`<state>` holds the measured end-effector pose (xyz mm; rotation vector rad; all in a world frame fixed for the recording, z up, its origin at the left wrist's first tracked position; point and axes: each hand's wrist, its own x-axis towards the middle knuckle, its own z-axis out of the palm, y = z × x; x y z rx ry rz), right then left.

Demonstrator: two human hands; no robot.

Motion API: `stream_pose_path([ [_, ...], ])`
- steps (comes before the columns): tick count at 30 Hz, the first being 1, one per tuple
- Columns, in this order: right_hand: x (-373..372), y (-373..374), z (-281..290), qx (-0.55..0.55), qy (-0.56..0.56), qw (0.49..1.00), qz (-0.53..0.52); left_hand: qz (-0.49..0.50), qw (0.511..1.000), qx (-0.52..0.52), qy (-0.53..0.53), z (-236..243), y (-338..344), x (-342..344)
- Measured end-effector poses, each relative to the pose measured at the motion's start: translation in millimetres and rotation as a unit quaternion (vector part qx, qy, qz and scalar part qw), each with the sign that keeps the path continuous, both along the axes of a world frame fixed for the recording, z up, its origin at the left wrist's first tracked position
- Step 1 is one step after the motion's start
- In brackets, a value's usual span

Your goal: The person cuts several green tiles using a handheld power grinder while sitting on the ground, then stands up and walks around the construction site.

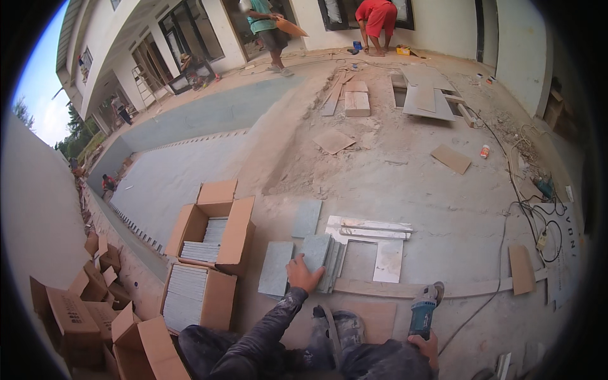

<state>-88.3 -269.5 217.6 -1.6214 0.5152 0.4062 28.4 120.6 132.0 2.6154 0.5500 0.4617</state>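
- While the right grip (427, 346) is wrapped around a grinder (422, 318) at the near right, its disc pointing away from the wearer, the left grip (305, 273) rests on a stack (332, 261) of grey-green tiles, fingers parted; whether it grasps one of them cannot be told.
- The stack stands on the floor (443, 215) at near centre, its tiles tilted against one another, with a flat tile (277, 268) just to its left and another (307, 218) just beyond.
- To the left, two open cartons, a far one (239, 231) and a near one (219, 301), hold rows of tiles packed on edge.
- On the right of the stack lies a white frame (389, 258); a wooden strip (453, 289) runs on its near side toward a brown board (522, 270).
- Far off, a person in red (379, 16) bends low by a window, right of a person in a green top (259, 9) who carries an orange-brown panel (291, 26).
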Motion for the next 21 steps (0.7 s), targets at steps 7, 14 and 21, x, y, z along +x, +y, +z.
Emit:
stream_pose_path([
  [7,-2.3,-18.4,-40.1,0.056,-0.002,0.998,-0.033,-0.117,0.644,-0.756,0.013,51.6,-12.4,-5.5],
  [14,-3.3,-24.8,-35.6,0.050,0.010,0.996,-0.068,-0.207,0.278,-0.938,-0.018,50.4,-83.1,-9.5],
  [21,-0.6,-23.8,-33.5,0.071,0.014,0.995,-0.072,-0.168,0.191,-0.967,0.009,25.3,-122.2,-4.4],
])
